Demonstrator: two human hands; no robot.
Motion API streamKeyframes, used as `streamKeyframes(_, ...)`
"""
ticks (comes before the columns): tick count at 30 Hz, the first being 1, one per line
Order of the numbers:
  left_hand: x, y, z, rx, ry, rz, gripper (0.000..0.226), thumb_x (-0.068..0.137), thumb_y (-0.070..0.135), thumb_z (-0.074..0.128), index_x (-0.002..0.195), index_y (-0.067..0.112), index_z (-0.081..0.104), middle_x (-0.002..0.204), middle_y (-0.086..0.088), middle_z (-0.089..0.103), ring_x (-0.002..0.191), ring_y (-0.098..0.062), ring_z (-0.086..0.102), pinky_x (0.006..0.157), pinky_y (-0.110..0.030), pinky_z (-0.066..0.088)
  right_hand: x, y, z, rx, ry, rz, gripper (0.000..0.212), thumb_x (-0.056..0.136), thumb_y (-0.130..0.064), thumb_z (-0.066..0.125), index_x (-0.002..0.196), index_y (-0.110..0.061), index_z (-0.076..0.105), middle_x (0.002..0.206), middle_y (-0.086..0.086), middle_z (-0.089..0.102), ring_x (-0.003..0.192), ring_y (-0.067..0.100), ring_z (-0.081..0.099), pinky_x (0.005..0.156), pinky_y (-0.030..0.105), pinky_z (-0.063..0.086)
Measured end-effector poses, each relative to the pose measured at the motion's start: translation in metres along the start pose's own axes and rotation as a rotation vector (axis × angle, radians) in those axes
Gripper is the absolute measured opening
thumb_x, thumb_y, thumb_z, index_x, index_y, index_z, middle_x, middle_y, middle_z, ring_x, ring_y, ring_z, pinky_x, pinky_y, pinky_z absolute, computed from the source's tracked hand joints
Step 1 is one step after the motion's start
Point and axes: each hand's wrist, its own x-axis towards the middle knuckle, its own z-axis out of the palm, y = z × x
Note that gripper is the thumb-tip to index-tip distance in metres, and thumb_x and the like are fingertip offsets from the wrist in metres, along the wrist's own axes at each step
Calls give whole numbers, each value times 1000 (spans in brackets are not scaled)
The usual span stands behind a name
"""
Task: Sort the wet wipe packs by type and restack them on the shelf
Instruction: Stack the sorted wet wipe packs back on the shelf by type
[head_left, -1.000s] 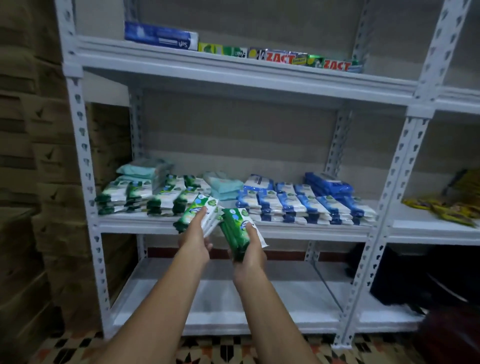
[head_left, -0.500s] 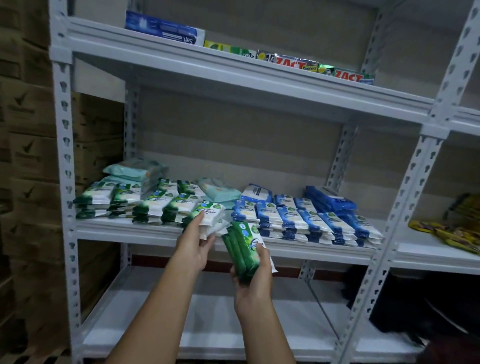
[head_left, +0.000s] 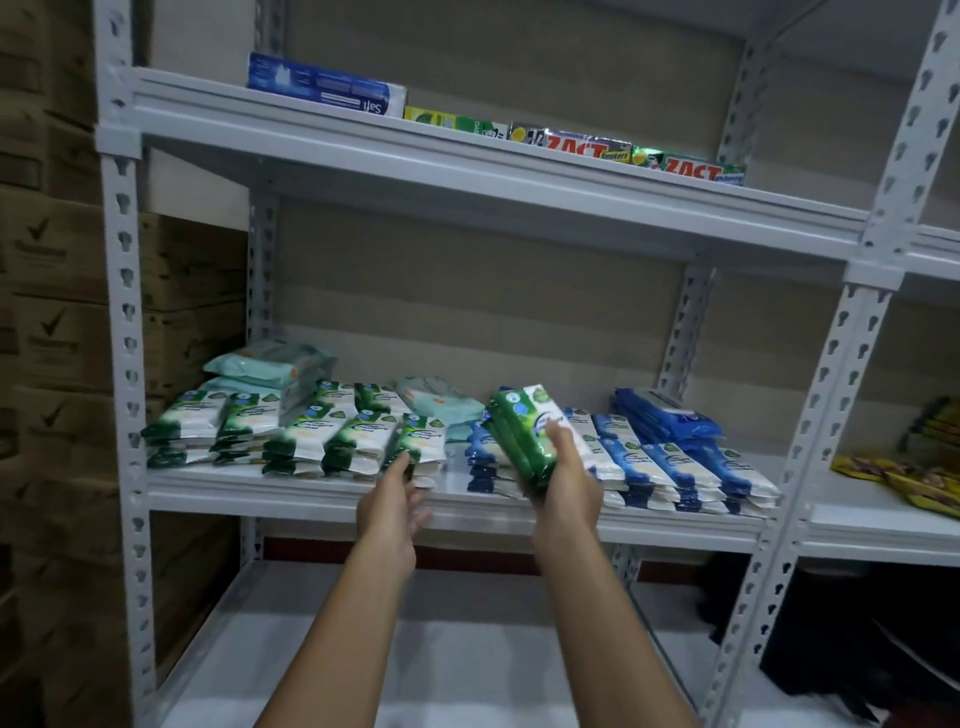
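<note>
Overhead, ZACT toothpaste boxes (head_left: 628, 150); green packs (head_left: 522, 436) in right hand (head_left: 569, 491).

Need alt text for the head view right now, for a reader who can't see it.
The right hand holds green wipe packs above the middle shelf; the left hand touches the green stack, with blue stacks to the right.
</note>
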Motion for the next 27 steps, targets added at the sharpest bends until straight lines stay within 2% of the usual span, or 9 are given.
streamKeyframes(3,-5,2,0,-20,-140,-28,60,100,35,60,146,2,44,134,-15,58,115,-27,58,86,-39,51,28,-30,14,-227,83,-45,82,57,-56,85,121,-10,58,115,9,66,97,30,67,87,48,58)
streamKeyframes(6,-6,1,-1,-36,-218,-48,65,100,38,57,151,2,37,147,-16,51,130,-30,52,97,-44,49,49,-54,24,-392,36,-76,74,64,-51,85,118,-9,58,111,9,65,93,28,65,72,40,57)
streamKeyframes(9,-5,-3,-4,-46,-284,-81,70,100,41,56,155,5,31,149,-13,50,134,-30,51,105,-47,46,74,-62,28,-507,-55,-45,69,63,-47,86,114,-8,62,105,11,68,87,29,70,61,37,60)
streamKeyframes(13,-5,-5,-5,-62,-306,-91,72,100,41,57,155,3,30,144,-14,55,130,-30,54,104,-47,48,120,-53,25,-695,-28,-82,85,60,-57,80,124,-7,56,113,16,68,86,36,72,70,51,63)
streamKeyframes(16,-6,-6,-6,-53,-300,-81,69,100,41,56,153,3,33,143,-14,56,129,-30,55,103,-47,49,86,-61,22,-857,107,-203,95,77,-59,75,145,-5,36,136,19,56,114,39,61,92,52,56)
streamKeyframes(19,-7,-6,-9,-19,-303,-66,67,100,42,56,152,4,36,145,-14,55,130,-29,54,101,-46,49,79,-59,16,-966,125,-271,88,92,-59,60,151,-3,27,149,20,47,134,40,47,110,47,40)
streamKeyframes(22,-10,-5,-13,67,-331,-56,65,99,44,55,150,6,41,146,-12,53,131,-28,54,101,-46,49,75,-54,6,-931,102,-321,81,94,-61,55,148,-6,33,146,21,48,133,41,45,102,45,41)
streamKeyframes(25,-11,1,-14,264,-363,-2,52,100,43,55,140,9,54,139,-10,59,126,-26,57,101,-45,50,63,-50,-4,-977,132,-472,69,93,-59,56,141,-12,39,142,22,45,133,40,38,91,45,40)
streamKeyframes(27,-9,5,-15,463,-361,113,39,100,42,55,127,14,63,132,-7,65,118,-23,61,98,-42,50,53,-48,-10,-1064,110,-599,64,93,-57,58,139,-16,41,141,22,40,133,39,33,98,46,38)
